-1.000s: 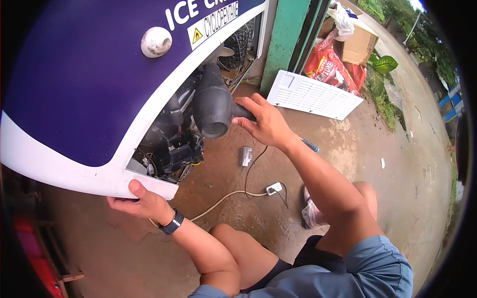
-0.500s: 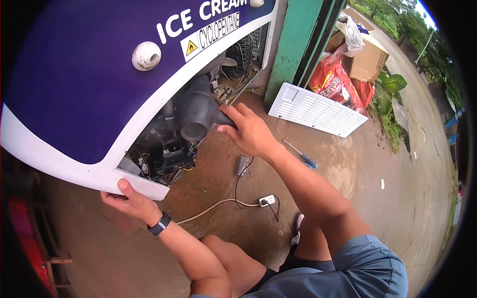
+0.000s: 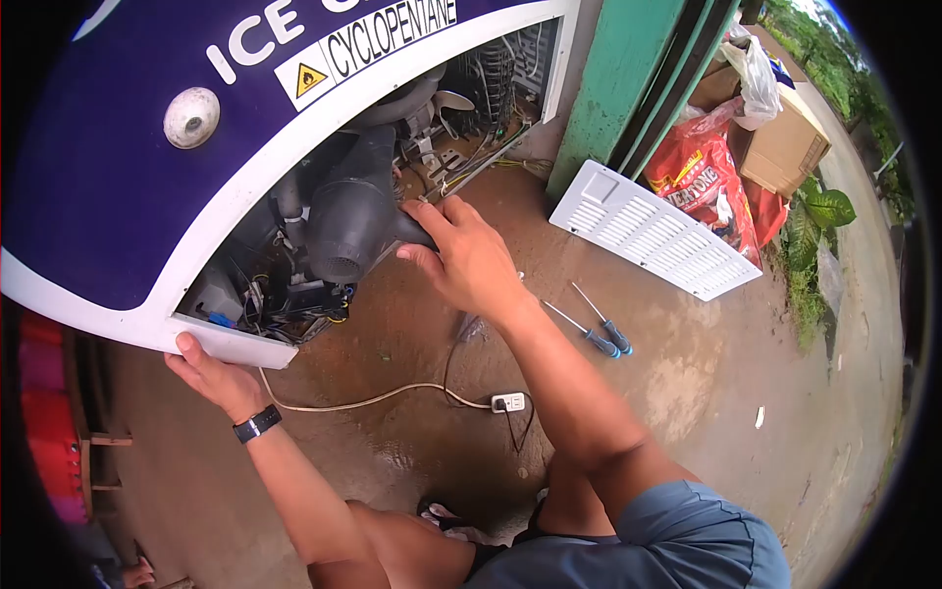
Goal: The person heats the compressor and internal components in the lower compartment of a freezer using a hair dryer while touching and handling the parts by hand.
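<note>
Panel with slots is already off, standing near the green post, and the opening of the cabinet has no cover yet. I see the black hair dryer at this opening; the right hand is closed around its handle. The left hand clasps the cabinet's lower edge. Whether the dryer blows, I cannot tell.
</note>
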The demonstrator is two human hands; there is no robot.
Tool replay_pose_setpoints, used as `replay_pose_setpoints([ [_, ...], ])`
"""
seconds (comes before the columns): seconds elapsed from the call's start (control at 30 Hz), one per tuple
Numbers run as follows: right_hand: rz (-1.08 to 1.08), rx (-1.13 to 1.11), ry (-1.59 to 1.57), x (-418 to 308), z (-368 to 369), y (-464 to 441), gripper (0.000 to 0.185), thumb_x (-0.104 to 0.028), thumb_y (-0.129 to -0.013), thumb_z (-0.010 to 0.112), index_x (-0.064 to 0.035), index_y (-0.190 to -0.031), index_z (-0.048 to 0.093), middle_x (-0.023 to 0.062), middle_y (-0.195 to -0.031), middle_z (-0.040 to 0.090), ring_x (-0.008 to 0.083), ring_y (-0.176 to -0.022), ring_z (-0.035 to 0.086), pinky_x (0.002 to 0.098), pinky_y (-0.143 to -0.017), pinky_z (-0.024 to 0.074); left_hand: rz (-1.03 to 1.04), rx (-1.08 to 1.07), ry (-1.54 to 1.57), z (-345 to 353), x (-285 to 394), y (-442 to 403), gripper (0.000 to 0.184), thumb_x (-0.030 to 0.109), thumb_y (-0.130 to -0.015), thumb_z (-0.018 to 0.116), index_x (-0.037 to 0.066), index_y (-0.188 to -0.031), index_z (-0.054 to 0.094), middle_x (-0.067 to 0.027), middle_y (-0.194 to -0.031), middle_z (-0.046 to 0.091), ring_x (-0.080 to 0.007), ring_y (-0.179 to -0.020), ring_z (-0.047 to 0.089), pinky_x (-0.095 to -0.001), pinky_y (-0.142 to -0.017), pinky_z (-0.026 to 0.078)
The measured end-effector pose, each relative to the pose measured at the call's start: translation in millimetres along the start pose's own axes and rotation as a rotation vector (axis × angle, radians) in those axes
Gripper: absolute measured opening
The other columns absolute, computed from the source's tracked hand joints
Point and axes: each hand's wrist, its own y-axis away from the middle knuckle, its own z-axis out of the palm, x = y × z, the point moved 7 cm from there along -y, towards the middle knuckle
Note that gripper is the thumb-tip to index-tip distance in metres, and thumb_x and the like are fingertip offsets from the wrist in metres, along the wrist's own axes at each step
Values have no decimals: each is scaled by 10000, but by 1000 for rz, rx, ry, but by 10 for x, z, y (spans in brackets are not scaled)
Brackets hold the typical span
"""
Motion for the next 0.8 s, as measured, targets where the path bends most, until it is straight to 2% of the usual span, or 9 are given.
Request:
replay_pose_setpoints([
  [0.17, 12, -5, -3, -21, -3, -31, 448, -283, -950, 758, -127, -1338, 596, 179, -1093, 632, 409, -1050, 644, 510, -864, 545, 10, -10, 18, -3, 44, -25, 868, 650, -974, 653, -27, -1460, 412, -188, -1451, 504, -289, -1345, 513, -439, -1152, 413],
  [0.23, 1, 60, -65, -27, -41, -22, 428, -249, -952, 754, -118, -1321, 582, 187, -1093, 631, 421, -1053, 644, 515, -862, 545, 46, -8, 4, 26, 84, -15, 836, 641, -980, 656, 4, -1465, 416, -142, -1298, 558, -237, -1138, 608, -393, -942, 541],
  [0.33, 19, -2, -29, -27, -7, -23, 394, -221, -949, 751, -109, -1289, 588, 193, -1095, 631, 427, -1047, 645, 516, -865, 545, 49, 15, 2, 48, 105, -6, 845, 658, -973, 652, 4, -1458, 422, -143, -1291, 557, -239, -1126, 610, -394, -929, 546],
  [0.47, -7, -8, -36, -41, 44, -31, 425, -225, -946, 756, -115, -1322, 591, 197, -1085, 633, 428, -1040, 643, 515, -864, 545, 57, 39, 13, 76, 133, -12, 861, 691, -952, 653, 7, -1431, 443, -142, -1288, 556, -239, -1118, 608, -396, -933, 546],
  [0.53, -37, 10, -53, -76, 50, -25, 454, -226, -946, 757, -123, -1359, 599, 190, -1068, 635, 420, -1034, 641, 512, -858, 543, 22, -9, 46, 126, 129, 2, 875, 677, -960, 638, -16, -1465, 467, -154, -1410, 550, -271, -1273, 564, -419, -1068, 477],
  [0.63, -44, 12, -58, -98, 81, -26, 475, -227, -947, 755, -130, -1387, 602, 185, -1066, 638, 414, -1014, 645, 506, -849, 543, 55, 26, 32, 137, 112, 1, 879, 686, -957, 633, -9, -1470, 471, -146, -1393, 564, -267, -1248, 577, -418, -1041, 492],
  [0.67, -78, 46, -42, -85, 85, -22, 458, -286, -957, 753, -146, -1364, 596, 177, -1079, 651, 424, -955, 672, 505, -803, 556, 69, 14, 42, 116, 65, -24, 862, 684, -972, 613, -8, -1467, 473, -151, -1401, 562, -267, -1255, 573, -420, -1043, 490],
  [0.8, -72, 49, -51, -82, 78, -31, 461, -286, -957, 753, -149, -1368, 596, 183, -1081, 651, 427, -954, 674, 504, -799, 559, 85, 11, 21, 140, 45, -28, 855, 688, -993, 577, -9, -1474, 461, -158, -1427, 544, -270, -1276, 563, -418, -1050, 484],
])
